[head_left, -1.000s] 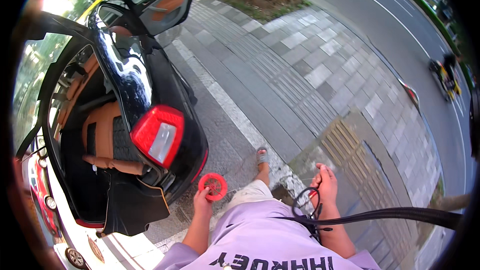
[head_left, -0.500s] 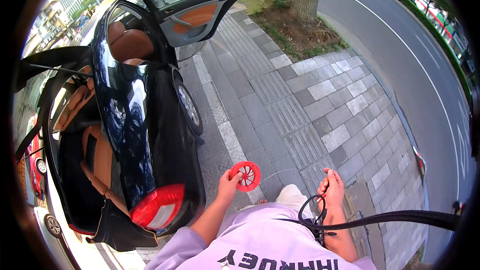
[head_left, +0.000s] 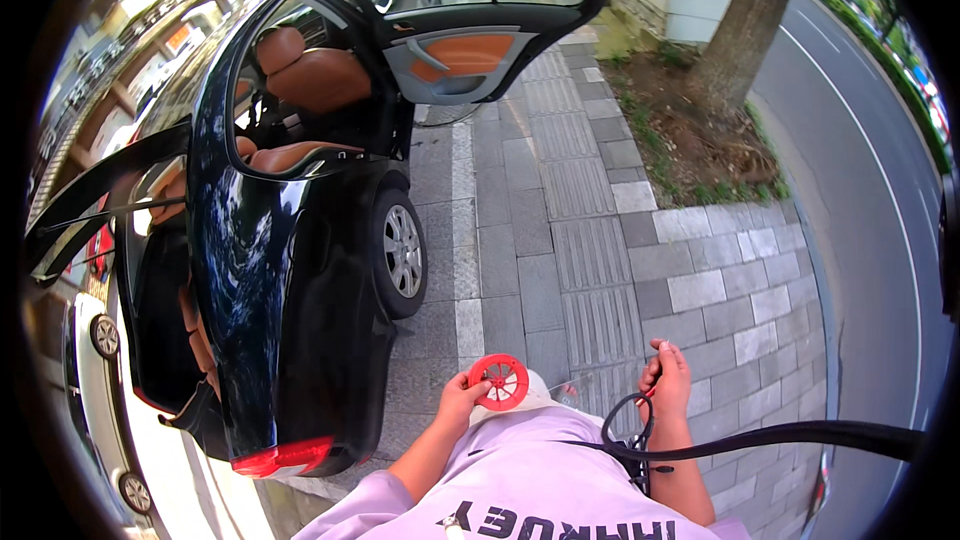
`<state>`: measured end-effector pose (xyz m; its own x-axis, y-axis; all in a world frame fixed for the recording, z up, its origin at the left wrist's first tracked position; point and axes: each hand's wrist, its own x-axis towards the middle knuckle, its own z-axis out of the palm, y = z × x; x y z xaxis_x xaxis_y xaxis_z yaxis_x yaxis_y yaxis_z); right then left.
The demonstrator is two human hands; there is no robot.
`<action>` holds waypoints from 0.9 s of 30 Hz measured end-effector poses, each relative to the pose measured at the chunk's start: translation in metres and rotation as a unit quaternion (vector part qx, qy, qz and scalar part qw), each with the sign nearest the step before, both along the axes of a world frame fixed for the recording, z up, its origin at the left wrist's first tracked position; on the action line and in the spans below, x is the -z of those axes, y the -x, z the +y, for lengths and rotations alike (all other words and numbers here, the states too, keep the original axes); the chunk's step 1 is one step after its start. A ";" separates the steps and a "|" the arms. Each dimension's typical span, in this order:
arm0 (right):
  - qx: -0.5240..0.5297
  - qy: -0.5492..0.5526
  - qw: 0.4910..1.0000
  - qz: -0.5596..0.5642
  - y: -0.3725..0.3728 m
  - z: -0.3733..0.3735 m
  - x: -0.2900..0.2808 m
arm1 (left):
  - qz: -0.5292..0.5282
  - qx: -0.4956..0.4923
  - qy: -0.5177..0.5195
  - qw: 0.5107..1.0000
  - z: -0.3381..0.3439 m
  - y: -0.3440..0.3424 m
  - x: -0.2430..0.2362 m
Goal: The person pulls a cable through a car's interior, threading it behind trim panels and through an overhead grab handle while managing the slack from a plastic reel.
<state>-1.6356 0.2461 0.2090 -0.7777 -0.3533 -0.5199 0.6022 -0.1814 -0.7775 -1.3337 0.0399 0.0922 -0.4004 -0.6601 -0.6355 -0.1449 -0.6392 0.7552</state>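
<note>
One red reel [head_left: 499,382] held out, one thin line [head_left: 570,382] between two hands

The left hand [head_left: 458,402] has the reel clamped at its left rim, thumb laid over the spoked face and the other fingers mostly hidden behind. No bench carries it; it is held in the air before the light purple shirt [head_left: 560,470], above the near edge of the paving [head_left: 590,260]. The right hand [head_left: 671,382] is raised well apart to the right, its fingers curled in close; I cannot tell whether they pinch the line, whose ends are too faint to follow.

A black cable [head_left: 780,433] loops just beside the right wrist. Along the paving's left edge stands a dark car [head_left: 320,300] with its rear door [head_left: 465,55] open.

For good handling, I would grip the reel by its rim and leave the spokes free to turn. Modest tension, with the hands level, should stop the line going slack and tangling. The cable loop looks the likeliest snag, so the line is best led above it and clear of the door's lower edge.
</note>
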 end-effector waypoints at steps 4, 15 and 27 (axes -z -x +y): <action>-0.079 -0.042 0.996 -0.019 0.075 -0.062 -0.010 | 0.035 -0.076 -0.024 0.996 -0.033 0.075 -0.004; -0.047 -0.044 0.997 0.044 0.332 -0.215 -0.035 | 0.186 -0.048 -0.031 0.981 -0.203 0.361 -0.017; -0.384 -0.106 0.890 0.224 0.523 -0.350 -0.035 | 0.138 0.320 0.175 0.921 -0.312 0.678 -0.166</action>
<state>-2.1589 -0.1043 0.2438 -0.4955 -0.8010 -0.3360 0.1065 0.3278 -0.9387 -2.0121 -0.2718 0.2580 -0.8929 -0.3782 -0.2443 -0.1794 -0.1989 0.9635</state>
